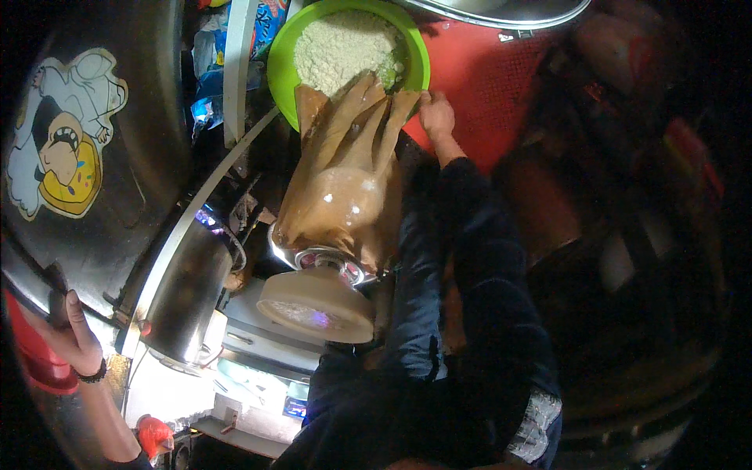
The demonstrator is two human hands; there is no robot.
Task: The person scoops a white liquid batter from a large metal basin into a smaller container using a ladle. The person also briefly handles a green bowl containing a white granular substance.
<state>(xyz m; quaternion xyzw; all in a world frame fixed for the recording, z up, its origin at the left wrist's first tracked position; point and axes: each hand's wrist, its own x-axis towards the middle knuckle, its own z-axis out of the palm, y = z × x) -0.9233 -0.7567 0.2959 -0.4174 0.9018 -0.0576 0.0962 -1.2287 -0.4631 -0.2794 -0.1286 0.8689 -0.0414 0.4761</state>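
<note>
A lime-green plastic bowl (422,59) holds a heap of pale, flour-like powder (346,47). My right hand (437,116) closes around the bowl's near rim, right beside a corner of a brown flexible bag (341,170). Whether that hand also pinches the bag is unclear. The bag's loose, ragged end lies over the bowl, and white specks mark its surface. Its other end sits against a shiny metal fitting with a round beige plastic part (317,305). Far to the left, my left hand (82,341), with a dark bracelet at the wrist, is by the edge of a dark appliance; its fingers are partly hidden.
A cartoon sticker (64,135) covers part of the dark appliance panel (147,147). A tall metal pot (188,288) stands beside a pale curved strip (176,235). A large metal vessel (499,20) borders a red surface (470,76). A red plastic object (47,364) is near my left hand.
</note>
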